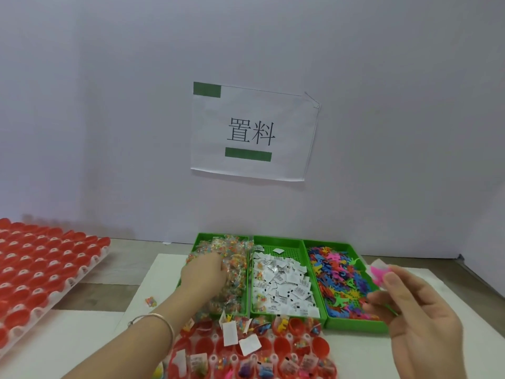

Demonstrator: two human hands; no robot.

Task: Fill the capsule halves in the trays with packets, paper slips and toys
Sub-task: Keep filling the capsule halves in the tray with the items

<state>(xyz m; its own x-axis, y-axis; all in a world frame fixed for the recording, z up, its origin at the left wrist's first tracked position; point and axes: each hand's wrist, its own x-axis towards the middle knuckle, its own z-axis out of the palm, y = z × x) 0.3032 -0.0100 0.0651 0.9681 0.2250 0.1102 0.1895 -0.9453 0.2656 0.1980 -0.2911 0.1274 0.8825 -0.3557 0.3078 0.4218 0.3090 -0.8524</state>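
**Two hands loaded, cups waiting below the slip bin**

My left hand [203,272] is knuckles-up in the packet bin [218,235], just left of the slip bin [287,318]. Its fingers curl down into the packets [232,280], and their tips are buried. These are light, crinkly and slick, so I judge a loose handful will shed a few; one stray packet [151,301] already lies well left of the slip bin.

My right hand [418,310] hovers right of the slip bin, beyond the toy bin [355,325]. Thumb and fingertips pinch a pink toy [378,272]; the other fingers are loosely bent. The toy looks flat, soft and bendy, best held by its body, since the limbs snag in the tangle of toys [341,280].

The paper slips [284,285] are thin and will want a fingertip pinch at an edge.

The capsule halves [320,348] sit directly in front of the slip bin, some filled and some bare. Loose slips over the cups may get in the way. Spare trays [82,272] stand far left of it.
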